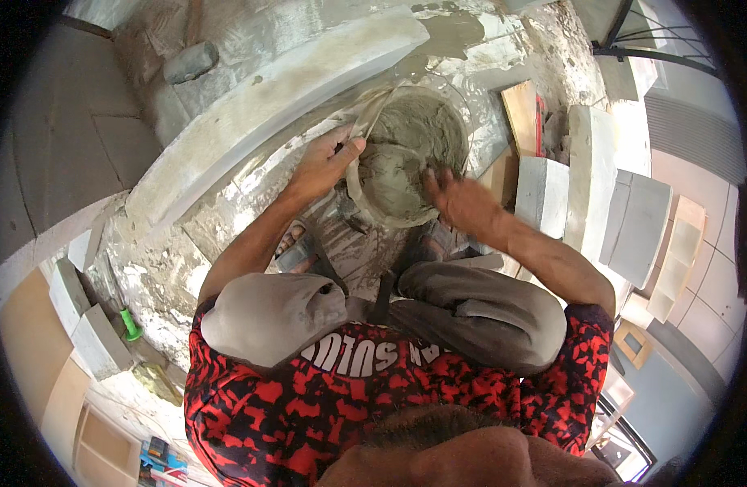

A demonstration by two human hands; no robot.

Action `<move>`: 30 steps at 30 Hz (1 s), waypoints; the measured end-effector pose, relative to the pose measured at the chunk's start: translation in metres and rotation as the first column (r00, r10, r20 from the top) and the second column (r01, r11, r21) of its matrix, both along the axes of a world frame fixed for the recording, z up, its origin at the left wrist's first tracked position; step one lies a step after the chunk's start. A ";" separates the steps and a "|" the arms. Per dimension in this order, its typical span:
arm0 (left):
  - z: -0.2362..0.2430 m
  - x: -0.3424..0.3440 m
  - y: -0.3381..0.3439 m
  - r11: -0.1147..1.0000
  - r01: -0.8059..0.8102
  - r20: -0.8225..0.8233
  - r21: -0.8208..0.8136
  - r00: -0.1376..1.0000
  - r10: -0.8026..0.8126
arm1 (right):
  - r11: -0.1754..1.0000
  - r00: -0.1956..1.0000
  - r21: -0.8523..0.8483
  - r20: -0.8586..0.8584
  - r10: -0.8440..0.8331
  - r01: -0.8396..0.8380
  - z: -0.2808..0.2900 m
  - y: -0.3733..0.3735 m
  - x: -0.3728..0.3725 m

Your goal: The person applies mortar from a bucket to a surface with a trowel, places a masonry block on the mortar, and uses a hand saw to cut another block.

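A round bucket [373, 115] stands on the floor in front of my feet, holding wet grey mortar [418, 130] with a rough, stirred surface. My left hand [328, 161] is closed on the bucket's left rim, its thumb lying over the edge. At the bucket's near right side, my right hand [464, 203] reaches in over the rim. Its fingers are at the mortar and smeared by motion. Whether a tool is in that hand cannot be made out.
A long pale slab [284, 93] runs beyond the bucket, with a grey lump [191, 63] behind it. To the right are a wooden board [519, 118] and several pale blocks [542, 197]. A green-handled tool [130, 325] lies at the left.
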State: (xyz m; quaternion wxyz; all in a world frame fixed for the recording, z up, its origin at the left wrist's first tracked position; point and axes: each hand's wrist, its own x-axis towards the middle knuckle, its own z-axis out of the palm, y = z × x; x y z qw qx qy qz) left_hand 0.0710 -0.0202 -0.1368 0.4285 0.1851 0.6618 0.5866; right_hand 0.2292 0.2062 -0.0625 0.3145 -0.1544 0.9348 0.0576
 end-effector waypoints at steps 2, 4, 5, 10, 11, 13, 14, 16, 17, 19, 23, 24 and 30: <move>0.003 0.003 -0.012 0.998 -0.061 -0.051 -0.026 0.997 0.060 | 0.990 0.996 -0.112 -0.042 0.084 -0.089 -0.003 -0.006 0.019; -0.003 0.008 -0.004 0.998 -0.047 -0.040 0.031 0.998 0.048 | 0.995 0.995 -0.095 0.100 0.012 -0.003 0.029 0.002 0.022; -0.002 0.010 0.006 0.998 -0.027 -0.029 0.065 0.999 0.029 | 0.994 0.995 -0.100 0.093 -0.028 0.037 0.039 0.015 0.031; 0.008 0.030 0.016 0.996 -0.017 -0.150 0.084 0.988 0.030 | 0.897 0.944 -0.301 0.039 -0.329 0.324 0.006 0.023 0.031; 0.011 0.029 0.013 1.000 -0.016 -0.112 0.018 0.994 0.018 | 0.890 0.964 -0.395 -0.037 -0.263 0.228 -0.024 0.023 0.044; 0.011 0.030 0.015 0.997 0.024 0.000 -0.079 1.000 -0.024 | 0.854 0.943 -0.399 0.127 -0.308 0.332 -0.005 0.012 0.047; 0.010 0.029 0.010 0.998 -0.006 -0.036 -0.060 0.999 0.004 | 0.826 0.942 -0.452 0.170 -0.291 0.337 0.007 0.006 0.042; 0.012 0.028 0.025 0.999 0.004 -0.108 0.038 0.994 0.000 | 0.765 0.917 -0.507 0.235 -0.321 0.398 0.033 0.007 0.050; 0.017 0.032 0.036 0.999 0.049 -0.125 0.013 0.991 -0.047 | 0.703 0.839 -0.465 0.373 -0.396 0.538 0.044 0.015 0.053; 0.035 0.032 0.036 0.995 0.060 -0.202 -0.080 0.977 -0.075 | 0.540 0.674 -0.424 0.592 -0.441 0.727 0.045 0.036 0.039; 0.026 0.017 0.025 0.996 0.024 -0.319 -0.091 0.946 -0.052 | -0.025 0.315 -0.355 0.858 -0.407 0.934 0.031 0.060 0.061; 0.025 0.011 0.020 0.991 0.028 -0.275 -0.128 0.959 -0.063 | -0.157 0.262 -0.337 0.893 -0.367 0.928 0.030 0.063 0.069; 0.026 -0.036 -0.002 0.852 0.209 -0.272 -0.480 0.888 -0.371 | -0.645 0.243 -0.397 0.916 -0.318 0.653 0.020 0.075 0.072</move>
